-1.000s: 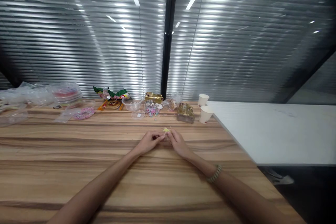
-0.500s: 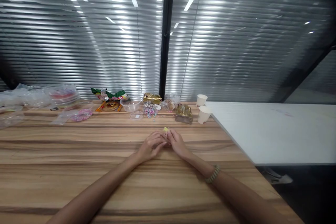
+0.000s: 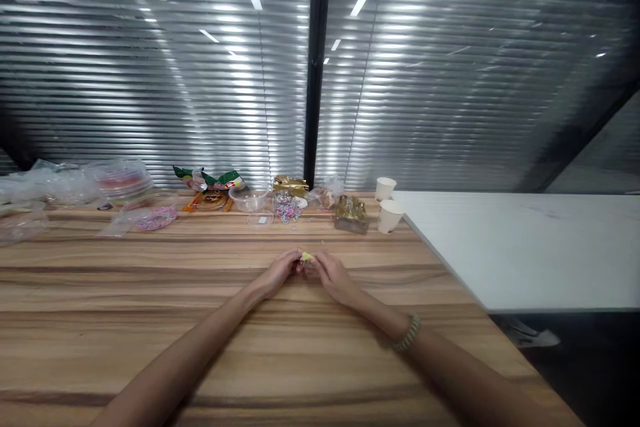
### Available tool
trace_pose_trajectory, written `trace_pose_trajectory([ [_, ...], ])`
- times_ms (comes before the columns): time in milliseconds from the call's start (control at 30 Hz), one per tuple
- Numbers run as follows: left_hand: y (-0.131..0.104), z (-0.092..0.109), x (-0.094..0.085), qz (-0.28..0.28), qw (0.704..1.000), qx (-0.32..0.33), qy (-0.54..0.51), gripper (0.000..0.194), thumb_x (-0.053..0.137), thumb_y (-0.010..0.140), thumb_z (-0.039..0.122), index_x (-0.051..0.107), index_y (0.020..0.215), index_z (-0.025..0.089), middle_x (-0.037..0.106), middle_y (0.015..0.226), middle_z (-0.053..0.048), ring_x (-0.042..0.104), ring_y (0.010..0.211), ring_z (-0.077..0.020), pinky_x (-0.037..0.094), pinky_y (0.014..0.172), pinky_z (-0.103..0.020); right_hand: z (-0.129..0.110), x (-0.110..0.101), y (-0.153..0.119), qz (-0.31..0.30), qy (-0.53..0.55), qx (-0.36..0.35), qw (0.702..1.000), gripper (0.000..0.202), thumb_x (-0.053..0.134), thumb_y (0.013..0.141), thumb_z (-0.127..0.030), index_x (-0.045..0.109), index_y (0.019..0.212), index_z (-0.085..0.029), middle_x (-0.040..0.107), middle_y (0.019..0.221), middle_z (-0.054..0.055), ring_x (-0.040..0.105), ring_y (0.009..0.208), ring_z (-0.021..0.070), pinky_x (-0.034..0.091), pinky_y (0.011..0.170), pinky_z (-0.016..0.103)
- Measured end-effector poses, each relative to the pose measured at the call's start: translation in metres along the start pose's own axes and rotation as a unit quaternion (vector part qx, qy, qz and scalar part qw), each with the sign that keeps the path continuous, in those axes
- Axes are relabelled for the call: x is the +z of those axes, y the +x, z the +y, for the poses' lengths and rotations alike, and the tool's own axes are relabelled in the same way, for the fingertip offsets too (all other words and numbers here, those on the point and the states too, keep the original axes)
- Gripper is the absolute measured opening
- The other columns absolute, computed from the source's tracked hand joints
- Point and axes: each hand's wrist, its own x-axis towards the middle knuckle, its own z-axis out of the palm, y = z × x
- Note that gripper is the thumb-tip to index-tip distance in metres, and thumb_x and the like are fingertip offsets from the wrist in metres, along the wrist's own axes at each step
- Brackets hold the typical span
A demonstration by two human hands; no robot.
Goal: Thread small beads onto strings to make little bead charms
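Between my fingertips, just above the wooden table, is a small yellow piece (image 3: 306, 256), too small to name. My left hand (image 3: 279, 272) pinches it from the left side. My right hand (image 3: 338, 277) grips it from the right, with thumb and fingers closed together. Some pinkish and clear bits show just below the yellow piece, but I cannot make out whether they are fingers or part of it. A braided bracelet (image 3: 408, 333) circles my right wrist.
Along the wooden table's (image 3: 150, 320) back lie a clear bowl (image 3: 249, 199), a bag of colourful beads (image 3: 287, 208), a gold-coloured box (image 3: 351, 215), green packets (image 3: 220, 180) and a stack of plastic lids (image 3: 123, 180). Two paper cups (image 3: 389, 217) stand near a white table (image 3: 525, 247).
Both hands have shifted slightly left with the yellow piece, which has dropped a little lower. A thin pale strand that hung under it no longer shows. My left hand has turned.
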Motion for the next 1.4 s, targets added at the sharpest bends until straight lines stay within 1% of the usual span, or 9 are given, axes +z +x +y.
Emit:
trace_pose_trajectory([
  [100,-0.001,0.000,-0.001,0.018,1.000,0.006,-0.024,0.022,0.055,0.069,0.034,0.049,0.062,0.014,0.045,0.060,0.002,0.041,0.056,-0.0097,0.036,0.057,-0.022,0.001,0.001,0.000,-0.033,-0.022,-0.043,0.998,0.022,0.032,0.092,-0.019,0.054,0.090,-0.017,0.058,0.086,0.005,0.052,0.079,0.0163,0.040,0.073,0.026],
  [233,-0.003,0.003,-0.001,0.037,0.998,0.019,-0.046,0.022,0.060,0.065,0.033,0.052,0.062,0.013,0.049,0.062,0.001,0.044,0.059,-0.0102,0.037,0.061,-0.022,0.007,0.004,0.000,-0.055,-0.080,-0.045,0.994,0.023,0.035,0.089,-0.014,0.055,0.100,-0.018,0.059,0.098,0.005,0.053,0.087,0.0175,0.039,0.080,0.029],
  [467,-0.004,0.003,-0.001,0.045,0.997,0.037,-0.045,0.023,0.066,0.065,0.033,0.059,0.068,0.012,0.055,0.068,-0.001,0.049,0.063,-0.0103,0.039,0.065,-0.022,0.010,0.006,-0.002,-0.056,-0.168,0.001,0.984,0.025,0.038,0.087,-0.012,0.058,0.100,-0.019,0.061,0.093,0.006,0.054,0.085,0.0203,0.040,0.076,0.030],
  [733,-0.008,0.007,0.001,0.018,0.993,0.089,0.081,0.029,0.057,0.074,0.041,0.061,0.080,0.013,0.054,0.091,-0.005,0.052,0.083,-0.0160,0.043,0.072,-0.024,0.010,0.005,-0.002,-0.038,-0.175,0.027,0.983,0.022,0.037,0.089,-0.018,0.059,0.093,-0.018,0.062,0.084,0.007,0.055,0.076,0.0196,0.041,0.069,0.028],
  [900,-0.009,0.009,0.001,0.066,0.990,0.089,0.083,0.043,0.054,0.077,0.041,0.046,0.115,0.024,0.053,0.100,-0.003,0.052,0.073,-0.0109,0.043,0.064,-0.020,0.006,0.005,-0.003,-0.047,-0.154,-0.025,0.987,0.023,0.035,0.090,-0.019,0.057,0.087,-0.017,0.061,0.082,0.007,0.055,0.077,0.0199,0.040,0.072,0.030],
  [967,-0.009,0.009,0.000,0.097,0.989,0.097,0.061,0.049,0.054,0.077,0.043,0.040,0.121,0.027,0.053,0.101,-0.003,0.052,0.067,-0.0086,0.042,0.059,-0.018,0.004,0.004,-0.003,-0.052,-0.138,-0.033,0.989,0.023,0.034,0.091,-0.019,0.057,0.087,-0.017,0.061,0.083,0.007,0.055,0.079,0.0195,0.040,0.075,0.030],
  [1133,-0.006,0.008,-0.002,0.131,0.984,0.119,0.011,0.048,0.058,0.074,0.044,0.047,0.116,0.024,0.053,0.100,-0.004,0.055,0.079,-0.0115,0.044,0.073,-0.022,0.005,0.003,-0.003,-0.030,-0.110,0.006,0.993,0.022,0.034,0.092,-0.021,0.056,0.097,-0.018,0.060,0.088,0.006,0.054,0.080,0.0184,0.040,0.073,0.027],
  [1267,-0.006,0.005,-0.002,0.080,0.988,0.107,0.070,0.040,0.060,0.072,0.041,0.057,0.102,0.015,0.059,0.094,-0.008,0.055,0.086,-0.0166,0.044,0.076,-0.026,0.008,0.004,-0.002,-0.022,-0.108,0.031,0.993,0.024,0.034,0.092,-0.024,0.057,0.097,-0.019,0.060,0.087,0.006,0.055,0.077,0.0183,0.041,0.070,0.027],
  [1400,-0.005,0.001,-0.002,0.055,0.981,0.125,0.136,0.029,0.067,0.066,0.035,0.063,0.083,0.012,0.062,0.084,-0.007,0.056,0.079,-0.0178,0.044,0.074,-0.028,0.005,0.003,-0.001,-0.021,-0.083,0.032,0.996,0.023,0.036,0.091,-0.023,0.056,0.103,-0.019,0.060,0.094,0.005,0.055,0.083,0.0185,0.040,0.075,0.028],
])
